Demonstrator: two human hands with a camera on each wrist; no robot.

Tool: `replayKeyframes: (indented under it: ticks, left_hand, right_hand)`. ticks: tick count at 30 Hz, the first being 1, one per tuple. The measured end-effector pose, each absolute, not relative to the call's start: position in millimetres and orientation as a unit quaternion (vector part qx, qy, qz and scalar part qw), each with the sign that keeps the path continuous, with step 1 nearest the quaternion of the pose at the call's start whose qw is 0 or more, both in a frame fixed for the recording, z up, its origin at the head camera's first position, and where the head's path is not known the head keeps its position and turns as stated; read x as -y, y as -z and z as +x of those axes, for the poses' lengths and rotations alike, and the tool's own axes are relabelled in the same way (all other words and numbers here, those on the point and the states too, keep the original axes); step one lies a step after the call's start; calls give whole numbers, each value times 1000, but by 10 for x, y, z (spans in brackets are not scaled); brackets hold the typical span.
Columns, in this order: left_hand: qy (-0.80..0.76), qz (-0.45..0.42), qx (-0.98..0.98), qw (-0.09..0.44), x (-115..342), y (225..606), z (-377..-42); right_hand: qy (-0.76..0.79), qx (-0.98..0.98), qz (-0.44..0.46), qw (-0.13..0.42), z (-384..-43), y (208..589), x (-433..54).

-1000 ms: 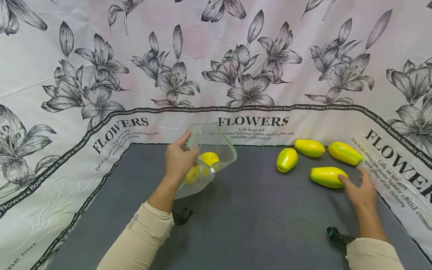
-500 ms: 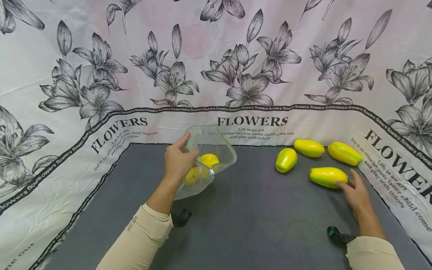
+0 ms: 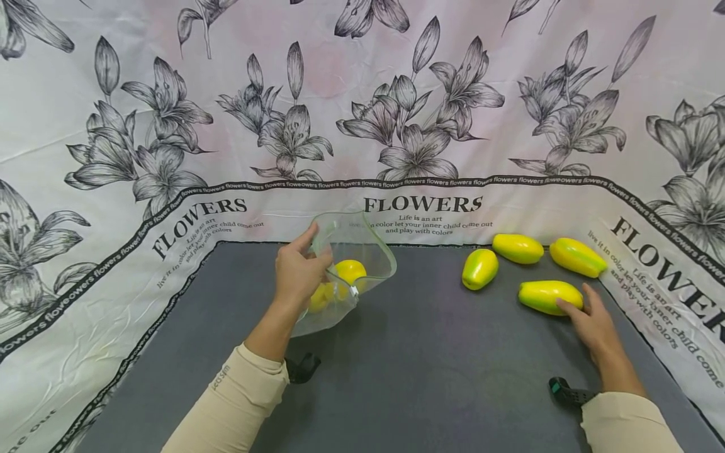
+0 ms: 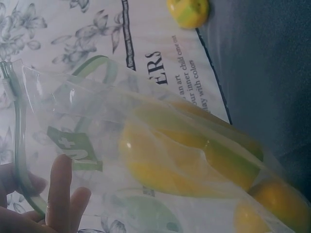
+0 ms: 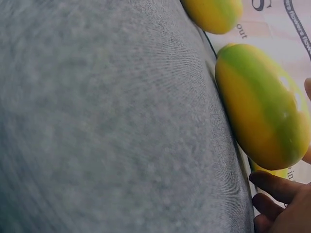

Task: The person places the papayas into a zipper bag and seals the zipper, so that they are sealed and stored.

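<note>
My left hand (image 3: pixel 300 267) holds a clear zip bag (image 3: pixel 365 242) by its green-edged mouth, which gapes open. Several yellow-green fruits (image 4: pixel 189 155) lie inside, blurred by the plastic. A white slider (image 3: pixel 354 290) sits on the bag's rim. At the right, my right hand (image 3: pixel 595 324) is at the near end of an oblong yellow-green fruit (image 3: pixel 546 297), shaped like a mango or papaya. Its thumb touches the fruit in the head view, while the fingers extend along the far side. In the right wrist view the fingers (image 5: pixel 279 187) are fairly straight beside that fruit's end.
Behind the right hand's fruit lie more oblong fruits: one at the left (image 3: pixel 480 269), one at the back (image 3: pixel 518 248) and one at the right (image 3: pixel 578 257). A dark grey tabletop (image 3: pixel 430 371) meets a white flower-printed cloth (image 3: pixel 430 217) at the back and sides.
My right hand has moved left, its thumb and fingers farther along the nearest fruit. That fruit stays in place. The left hand and bag are nearly still.
</note>
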State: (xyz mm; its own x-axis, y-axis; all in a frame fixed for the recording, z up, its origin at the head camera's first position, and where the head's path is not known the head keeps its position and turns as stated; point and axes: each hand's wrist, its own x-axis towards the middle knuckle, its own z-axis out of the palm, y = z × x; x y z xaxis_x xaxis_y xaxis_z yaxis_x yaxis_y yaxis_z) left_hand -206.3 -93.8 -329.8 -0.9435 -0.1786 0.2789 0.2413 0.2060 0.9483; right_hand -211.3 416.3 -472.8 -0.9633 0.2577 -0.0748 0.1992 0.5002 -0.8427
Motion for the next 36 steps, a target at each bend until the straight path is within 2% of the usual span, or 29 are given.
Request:
replayKeyframes:
  ticks: [13,25,36]
  left_hand:
    - [627,-11,762,162,931,3317,-2060]
    - [630,-11,760,159,929,3308,-2066]
    - [629,-12,761,155,928,3297,-2050]
  right_hand:
    - [-464,871,-162,22,-2109,4741,-4197]
    - [-491,844,-198,84,-2020,4742,-4183]
    - [-527,811,-232,106,-1925,4652,-4060]
